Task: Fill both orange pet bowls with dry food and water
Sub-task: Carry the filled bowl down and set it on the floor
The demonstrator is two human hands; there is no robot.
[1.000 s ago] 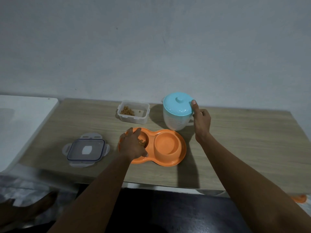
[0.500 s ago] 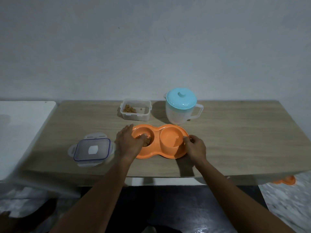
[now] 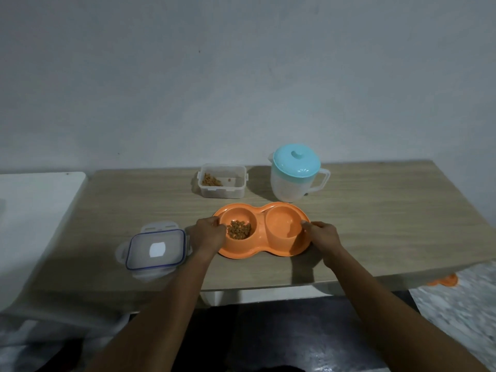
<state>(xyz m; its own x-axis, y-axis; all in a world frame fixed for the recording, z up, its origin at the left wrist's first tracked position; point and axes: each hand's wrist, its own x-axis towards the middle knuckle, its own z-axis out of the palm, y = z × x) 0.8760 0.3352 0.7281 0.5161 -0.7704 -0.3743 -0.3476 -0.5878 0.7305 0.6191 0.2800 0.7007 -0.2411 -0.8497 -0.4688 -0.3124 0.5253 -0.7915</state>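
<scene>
An orange double pet bowl (image 3: 261, 252) lies near the front of the wooden table (image 3: 375, 224). Its left well holds brown dry food (image 3: 239, 230); the right well (image 3: 283, 224) looks smooth, and I cannot tell whether water is in it. My left hand (image 3: 209, 234) grips the bowl's left rim and my right hand (image 3: 320, 233) grips its right rim. Behind the bowl stand a clear food container (image 3: 222, 183) with a little kibble and a translucent jug (image 3: 295, 178) with a light blue lid.
The container's clear lid (image 3: 155, 251) with a blue seal lies to the left of my left hand. A white surface (image 3: 35, 210) adjoins the table on the left. Something orange (image 3: 442, 280) lies on the floor under the table's right front edge.
My right hand left the jug's lid and came down onto the bowl's right rim. My left hand drew back from the food well to the left rim.
</scene>
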